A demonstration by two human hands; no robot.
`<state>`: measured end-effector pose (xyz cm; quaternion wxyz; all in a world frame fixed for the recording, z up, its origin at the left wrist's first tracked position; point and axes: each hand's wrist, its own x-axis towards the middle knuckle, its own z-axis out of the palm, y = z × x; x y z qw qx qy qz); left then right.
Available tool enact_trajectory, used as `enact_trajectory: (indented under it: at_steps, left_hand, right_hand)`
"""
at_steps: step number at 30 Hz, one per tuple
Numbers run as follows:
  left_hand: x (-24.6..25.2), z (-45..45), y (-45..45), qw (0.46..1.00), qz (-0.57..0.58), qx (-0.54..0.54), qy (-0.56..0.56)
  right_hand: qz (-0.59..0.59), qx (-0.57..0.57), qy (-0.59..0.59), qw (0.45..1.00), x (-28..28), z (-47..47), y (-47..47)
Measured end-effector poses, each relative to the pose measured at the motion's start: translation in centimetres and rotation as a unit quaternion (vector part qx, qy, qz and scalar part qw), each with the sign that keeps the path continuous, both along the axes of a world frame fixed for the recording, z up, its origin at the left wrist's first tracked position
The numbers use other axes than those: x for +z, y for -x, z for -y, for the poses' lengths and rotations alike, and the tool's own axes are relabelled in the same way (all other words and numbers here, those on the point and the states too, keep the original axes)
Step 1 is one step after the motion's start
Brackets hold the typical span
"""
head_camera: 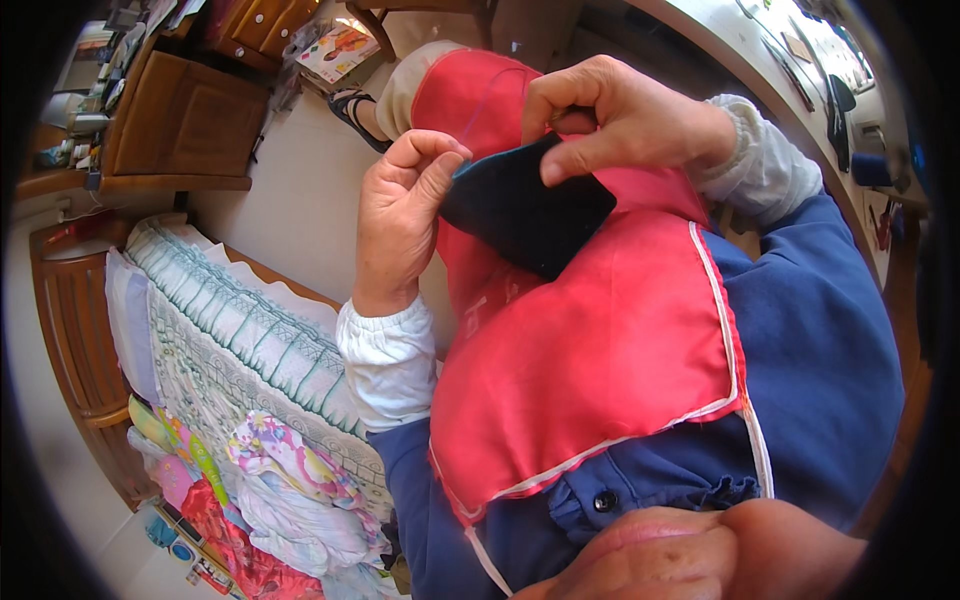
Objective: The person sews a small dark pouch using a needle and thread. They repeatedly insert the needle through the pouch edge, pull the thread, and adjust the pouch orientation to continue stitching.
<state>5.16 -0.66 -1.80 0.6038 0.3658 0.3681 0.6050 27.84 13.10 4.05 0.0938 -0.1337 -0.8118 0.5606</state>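
Note:
Both hands hold a piece of dark fabric (pixel 536 206) above my lap, its upper edge trimmed in teal. My left hand (pixel 405 214) pinches the left end of that edge between thumb and forefinger. At the right end, my right hand (pixel 611 120) grips the cloth with the thumb on its near face and the fingers curled behind. A thin purple thread (pixel 480 109) loops up from near the left fingertips over the red apron (pixel 600 330). Whether a needle is held cannot be seen.
To the left stands a wooden bench or bed with a patterned cover (pixel 247 330) and crumpled clothes (pixel 300 495). A wooden cabinet (pixel 187 116) and a printed cardboard box (pixel 341 52) are at the upper left. A white worktable (pixel 750 45) with tools runs along the right.

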Motion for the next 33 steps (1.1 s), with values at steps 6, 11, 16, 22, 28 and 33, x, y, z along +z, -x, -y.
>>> enact_trajectory:
  at_steps: [6, 11, 16, 22, 28, 33]
  left_hand:
    - [0.1, -0.1, -0.2, 1.000, 0.007, 0.000, 0.000]
    - [0.3, -0.1, -0.3, 1.000, -0.003, 0.006, -0.002]
    - [0.1, 0.1, -0.2, 1.000, 0.009, 0.006, -0.002]
    - [0.0, 0.1, -0.1, 1.000, 0.003, -0.002, 0.003]
    - [-0.2, -0.1, -0.2, 1.000, -0.002, -0.004, -0.003]
    - [-0.1, -0.1, -0.3, 1.000, -0.003, -0.009, -0.007]
  right_hand:
    - [0.002, -0.007, 0.010, 1.000, -0.8, -0.8, 1.0]
    - [0.070, -0.001, 0.047, 0.996, -0.2, -1.3, 1.7]
    - [0.006, 0.007, -0.029, 1.000, -0.7, -1.4, 2.0]
    - [-0.042, 0.012, -0.038, 0.998, -1.2, -0.7, 1.6]
    - [0.023, 0.103, -0.056, 0.993, 0.0, -2.2, 1.8]
    - [0.018, 0.176, -0.009, 0.984, 0.3, -2.9, 2.3]
